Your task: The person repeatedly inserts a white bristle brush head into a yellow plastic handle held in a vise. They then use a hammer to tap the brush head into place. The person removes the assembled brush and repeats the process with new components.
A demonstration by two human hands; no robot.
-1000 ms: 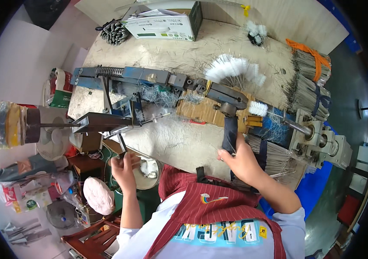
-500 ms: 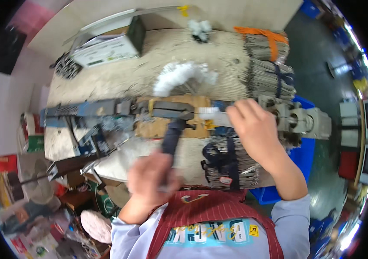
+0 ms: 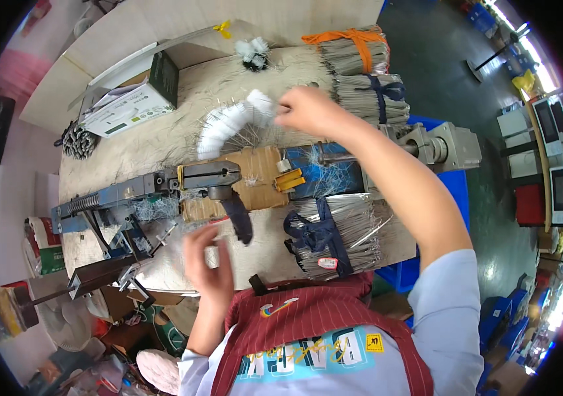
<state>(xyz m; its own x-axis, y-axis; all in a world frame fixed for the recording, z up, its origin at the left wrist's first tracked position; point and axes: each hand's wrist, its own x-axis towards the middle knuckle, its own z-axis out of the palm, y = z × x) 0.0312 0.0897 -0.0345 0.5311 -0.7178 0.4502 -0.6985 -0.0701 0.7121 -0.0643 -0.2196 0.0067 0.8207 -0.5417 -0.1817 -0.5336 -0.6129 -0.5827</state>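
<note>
My right hand point(image 3: 311, 112) reaches across the bench to the right end of a curved row of white pieces point(image 3: 228, 124) with thin wire stems. Its fingertips are pinched together there, and what they hold is hidden. Below the clamp, my left hand point(image 3: 209, 264) is held with thumb and fingers apart, empty, beside a lever handle wrapped in dark cloth point(image 3: 238, 218). That handle hangs from a dark metal clamp point(image 3: 210, 174) on a long blue machine. Brown cardboard point(image 3: 260, 165) covers part of it, with a small yellow block point(image 3: 289, 180) at the cardboard's right edge.
A bundle of thin metal rods point(image 3: 360, 241) tied with dark cloth lies at the near right. More bundles, one with an orange strip point(image 3: 354, 43), are stacked at the far right. A white and green box point(image 3: 129, 105) stands far left; a grey motor point(image 3: 456, 145) is at the machine's right end.
My left hand has let go of the wrapped handle and opened. My right hand has moved from the machine, where it was at a white piece, up and left to the white row.
</note>
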